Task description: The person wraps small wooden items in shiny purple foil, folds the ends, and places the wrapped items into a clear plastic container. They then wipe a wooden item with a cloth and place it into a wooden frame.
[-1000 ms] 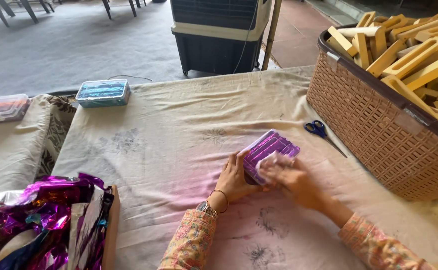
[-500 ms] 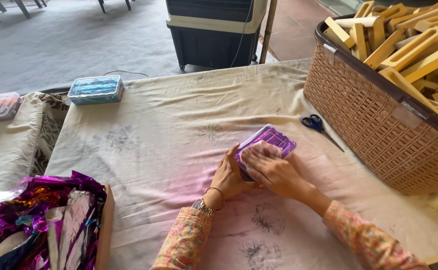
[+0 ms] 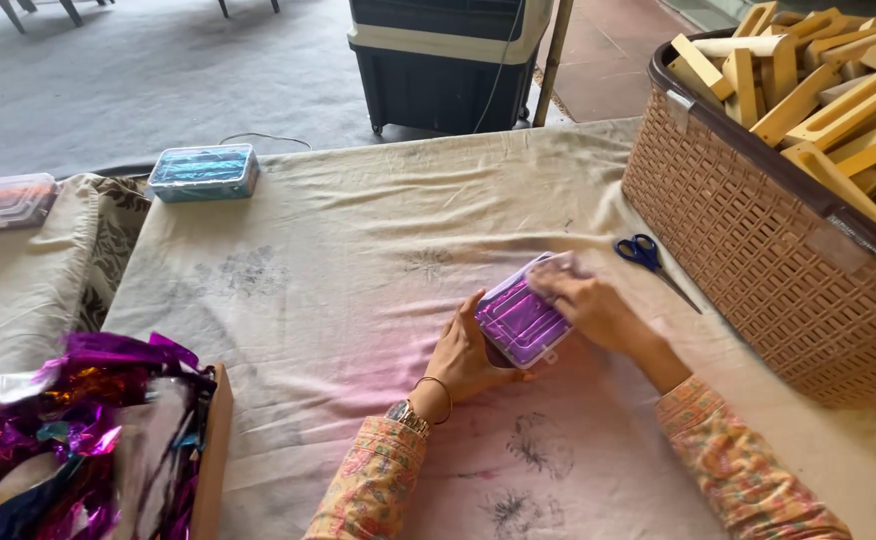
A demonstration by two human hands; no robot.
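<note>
- Head view: a small clear plastic box (image 3: 521,322) with purple contents lies on the cream cloth-covered table (image 3: 358,270), near the person's edge of it.
- Left hand (image 3: 466,356) clasps the box's near-left side, fingers curled against it.
- Right hand (image 3: 590,305) lies flat over the box's far-right end, fingers spread on the lid.
- Blue-handled scissors (image 3: 646,256) lie just right of the hands.
- Beyond them stands a brown woven basket (image 3: 758,240) filled with wooden pieces (image 3: 838,90).
- Far left sits a clear box with blue contents (image 3: 204,171); shiny purple foil (image 3: 68,420) fills the near-left corner.
</note>
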